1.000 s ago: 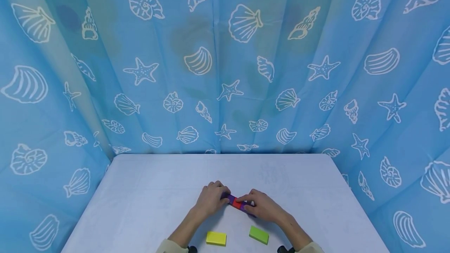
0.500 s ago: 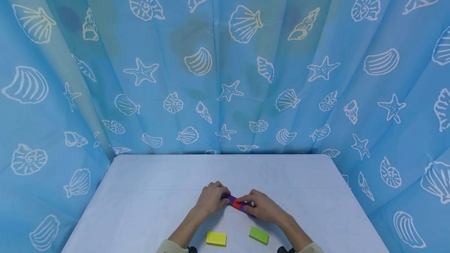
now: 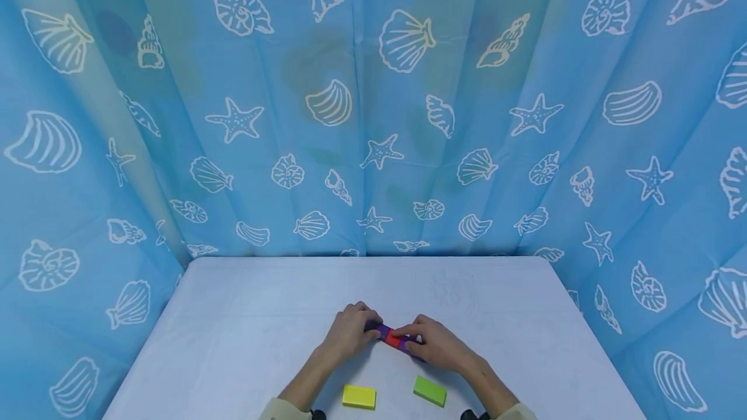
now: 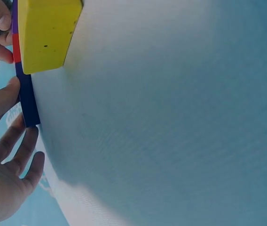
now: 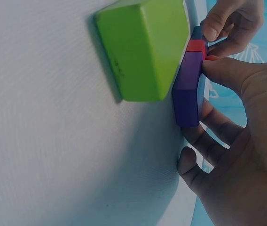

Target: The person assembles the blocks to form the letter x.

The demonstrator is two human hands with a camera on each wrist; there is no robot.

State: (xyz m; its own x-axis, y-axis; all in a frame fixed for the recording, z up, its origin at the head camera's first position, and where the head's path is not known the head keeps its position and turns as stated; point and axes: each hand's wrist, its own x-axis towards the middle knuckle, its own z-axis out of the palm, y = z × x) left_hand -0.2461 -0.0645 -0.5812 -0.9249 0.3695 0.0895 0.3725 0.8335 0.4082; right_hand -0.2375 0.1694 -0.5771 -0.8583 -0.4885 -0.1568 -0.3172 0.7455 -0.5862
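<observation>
A row of blocks lies slanted across the white table, with a small red block (image 3: 393, 339) in the middle. My left hand (image 3: 350, 330) pinches the dark purple-blue block (image 4: 27, 101) at the far-left end between thumb and fingers. At the other end, the purple block (image 5: 188, 80) is pinched by my right hand (image 3: 441, 343), whose index finger reaches over the red one in the head view. In the wrist views the blocks stand end to end against the red piece. The fingers partly cover both outer blocks.
A yellow block (image 3: 358, 396) lies on the white table (image 3: 245, 342) near the left forearm. A green block (image 3: 430, 391) is beside the right forearm. Behind the table hangs a blue shell-print curtain (image 3: 362, 115), which also runs along both sides.
</observation>
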